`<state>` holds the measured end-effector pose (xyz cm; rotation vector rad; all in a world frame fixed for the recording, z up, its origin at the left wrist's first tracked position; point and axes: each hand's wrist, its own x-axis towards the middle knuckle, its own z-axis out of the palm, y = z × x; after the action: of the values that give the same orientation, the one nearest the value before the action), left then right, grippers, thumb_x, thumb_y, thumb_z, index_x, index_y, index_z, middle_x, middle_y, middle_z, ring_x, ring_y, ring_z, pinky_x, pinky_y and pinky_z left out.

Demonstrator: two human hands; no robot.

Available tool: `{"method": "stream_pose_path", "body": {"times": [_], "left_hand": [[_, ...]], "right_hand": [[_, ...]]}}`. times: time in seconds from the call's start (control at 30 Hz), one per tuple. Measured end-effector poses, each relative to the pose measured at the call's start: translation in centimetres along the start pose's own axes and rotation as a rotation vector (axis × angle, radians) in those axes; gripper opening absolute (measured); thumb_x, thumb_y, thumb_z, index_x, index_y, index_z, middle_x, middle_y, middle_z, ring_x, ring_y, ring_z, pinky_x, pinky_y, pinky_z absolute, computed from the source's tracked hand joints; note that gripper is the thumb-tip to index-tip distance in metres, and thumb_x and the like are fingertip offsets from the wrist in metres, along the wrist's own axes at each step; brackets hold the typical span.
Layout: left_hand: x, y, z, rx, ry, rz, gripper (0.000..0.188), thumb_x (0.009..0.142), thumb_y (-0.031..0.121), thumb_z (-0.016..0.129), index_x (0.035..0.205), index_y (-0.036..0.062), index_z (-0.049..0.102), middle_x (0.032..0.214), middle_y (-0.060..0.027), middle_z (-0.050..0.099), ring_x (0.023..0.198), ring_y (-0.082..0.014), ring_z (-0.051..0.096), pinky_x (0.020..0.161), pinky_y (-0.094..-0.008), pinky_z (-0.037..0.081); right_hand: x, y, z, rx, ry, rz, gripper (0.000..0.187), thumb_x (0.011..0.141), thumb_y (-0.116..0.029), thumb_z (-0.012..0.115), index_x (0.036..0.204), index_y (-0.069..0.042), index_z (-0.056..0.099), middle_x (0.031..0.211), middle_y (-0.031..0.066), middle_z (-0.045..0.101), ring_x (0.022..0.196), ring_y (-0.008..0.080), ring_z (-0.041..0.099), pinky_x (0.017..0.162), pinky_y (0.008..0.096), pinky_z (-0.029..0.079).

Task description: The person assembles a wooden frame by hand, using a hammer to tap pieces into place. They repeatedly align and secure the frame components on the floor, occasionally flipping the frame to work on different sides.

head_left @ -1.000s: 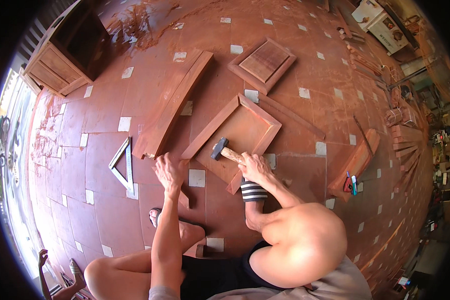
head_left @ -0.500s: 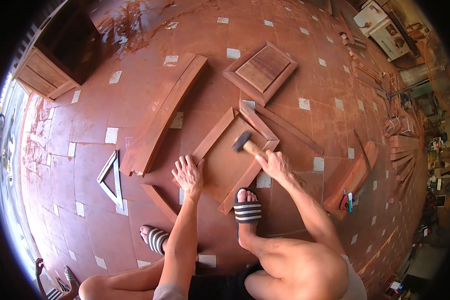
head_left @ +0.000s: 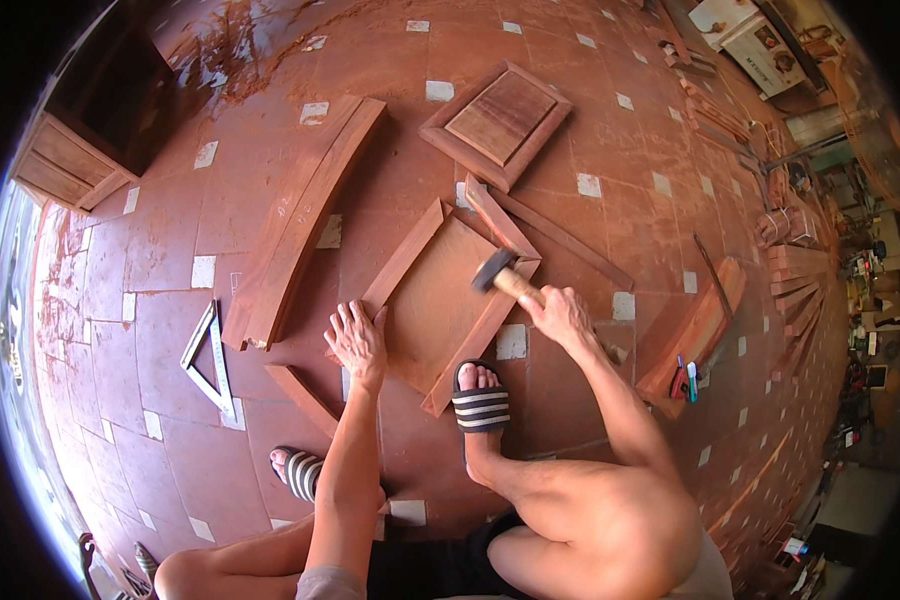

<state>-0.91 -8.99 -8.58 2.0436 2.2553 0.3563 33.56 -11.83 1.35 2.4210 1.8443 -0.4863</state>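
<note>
My right hand (head_left: 562,318) is closed round the wooden handle of a hammer (head_left: 496,272), whose dark head hangs over the right part of a wooden panel frame on the floor. My left hand (head_left: 356,340) rests with fingers spread on the near end of the frame's left rail (head_left: 407,252). Inside the frame lies a flat brown panel (head_left: 435,290). A right rail (head_left: 490,340) runs along the panel's near right side. The far strip (head_left: 500,218) meets that rail at the right corner, while its other end stands out from the panel.
Beyond the frame lies a finished raised panel (head_left: 500,118), with a thin strip (head_left: 570,240) beside it. Long boards (head_left: 305,220) and a folding square (head_left: 210,360) are to the left. A timber piece (head_left: 695,330) with pens lies right. My sandalled foot (head_left: 482,400) is beside the right rail.
The whole view has shifted a little. Against the frame, the hammer and my right hand have moved right, bringing the head closer to the right corner. My left hand stays on the left rail.
</note>
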Motion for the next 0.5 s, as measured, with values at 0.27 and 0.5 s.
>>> {"method": "stream_pose_path", "body": {"times": [0.27,0.5], "left_hand": [[0.0,-0.1,0.2,-0.010,-0.017,-0.001,0.044,0.096,0.049,0.067,0.111,0.0082,0.062,0.112,-0.0103,0.061,0.109,-0.0305,0.059,0.090,-0.0481,0.044],[-0.1,-0.1,0.1,-0.029,-0.027,0.012,0.043,0.096,0.047,0.068,0.114,0.0078,0.063,0.115,-0.0109,0.062,0.112,-0.0310,0.058,0.091,-0.0483,0.044]], "right_hand": [[-1.6,-0.7,0.8,0.038,0.052,-0.034,0.059,0.097,-0.057,0.065,0.092,0.001,0.072,0.085,0.0349,0.070,0.084,0.0528,0.071,0.073,0.0589,0.058],[0.8,1.2,2.9,0.190,0.118,0.180,0.061,0.097,-0.058,0.065,0.098,0.002,0.071,0.096,0.0374,0.069,0.095,0.0540,0.068,0.077,0.0602,0.057]]}}
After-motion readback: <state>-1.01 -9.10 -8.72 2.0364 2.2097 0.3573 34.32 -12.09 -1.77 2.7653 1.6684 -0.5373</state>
